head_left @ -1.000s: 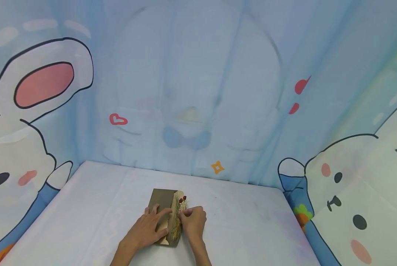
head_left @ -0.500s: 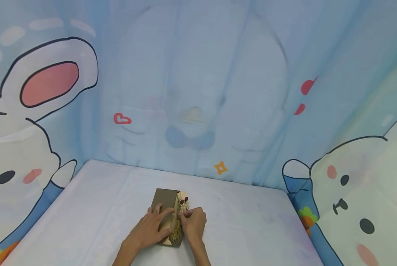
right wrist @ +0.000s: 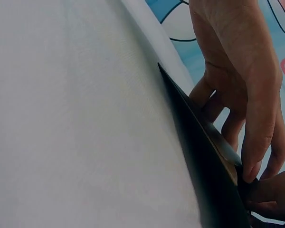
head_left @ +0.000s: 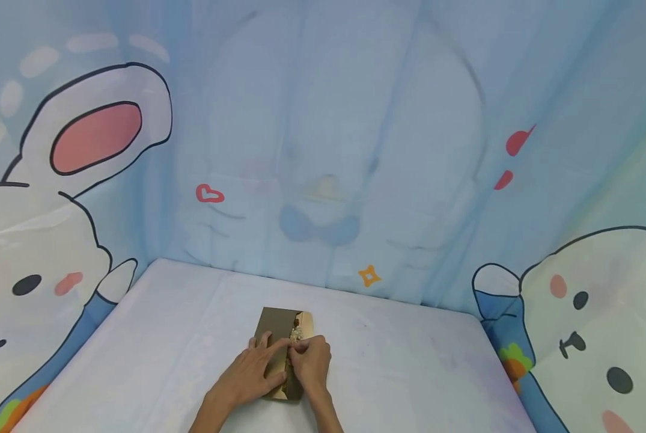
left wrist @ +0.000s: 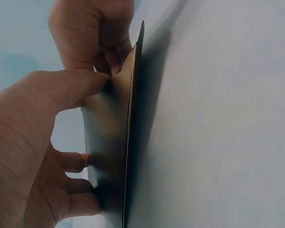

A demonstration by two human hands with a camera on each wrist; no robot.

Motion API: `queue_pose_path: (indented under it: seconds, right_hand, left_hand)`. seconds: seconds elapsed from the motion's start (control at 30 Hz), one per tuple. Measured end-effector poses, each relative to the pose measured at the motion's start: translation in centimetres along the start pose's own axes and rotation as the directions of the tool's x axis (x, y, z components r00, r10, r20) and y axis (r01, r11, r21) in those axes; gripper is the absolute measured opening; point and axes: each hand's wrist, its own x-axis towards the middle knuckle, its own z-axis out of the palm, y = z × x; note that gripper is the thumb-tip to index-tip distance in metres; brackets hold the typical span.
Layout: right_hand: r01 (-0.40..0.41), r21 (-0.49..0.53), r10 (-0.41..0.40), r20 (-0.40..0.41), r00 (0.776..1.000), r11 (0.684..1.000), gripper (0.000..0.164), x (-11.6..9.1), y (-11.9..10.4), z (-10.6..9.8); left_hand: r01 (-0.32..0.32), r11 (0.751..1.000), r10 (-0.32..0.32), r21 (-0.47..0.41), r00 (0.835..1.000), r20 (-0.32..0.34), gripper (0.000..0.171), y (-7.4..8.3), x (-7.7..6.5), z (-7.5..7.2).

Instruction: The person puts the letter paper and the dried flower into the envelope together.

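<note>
A brown envelope, with a lighter tan flap along its right side, lies flat on the table. My left hand rests across its left part with spread fingers, pressing it down; in the left wrist view the envelope appears edge-on below the fingertips. At the right side my right hand pinches a small bunch of dried flowers with thumb and curled fingers. Pale blossoms show above the fingertips at the fold, while most stems are hidden behind the hand. Both hands' fingertips nearly meet there.
White cloth covers the table, its back edge meeting a light blue curtain. Cartoon rabbits are printed on the curtain at both sides.
The bunch of dried flowers has shifted left toward the fold, its red heads now less visible. My right hand has moved closer to the left. The head view has turned slightly left.
</note>
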Motion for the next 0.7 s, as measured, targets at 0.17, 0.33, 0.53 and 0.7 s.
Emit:
queue_pose_path:
  seconds: [0.17,0.33,0.53,0.7]
  right_hand:
    - [0.008,0.008,-0.009,0.08,0.997,1.0,0.008,-0.2,0.2,-0.7]
    - [0.01,0.031,-0.013,0.098,0.995,0.999,0.016,0.0,0.3,-1.1]
    - [0.032,-0.004,-0.031,0.105,0.994,0.999,0.021,0.0,0.4,-0.8]
    - [-0.005,0.005,0.004,0.108,0.994,1.0,0.023,-0.1,0.7,-1.6]
  left_hand:
    - [-0.013,1.0,0.013,0.011,1.0,0.002,0.063,0.3,-0.1,0.1]
    - [-0.017,0.999,0.018,0.051,1.0,-0.004,0.066,0.3,-0.2,0.0]
    - [-0.041,0.998,0.041,0.046,0.999,-0.01,0.064,0.3,-0.4,0.1]
    - [-0.051,0.995,0.052,0.08,0.999,-0.005,0.068,0.1,-0.5,0.2]
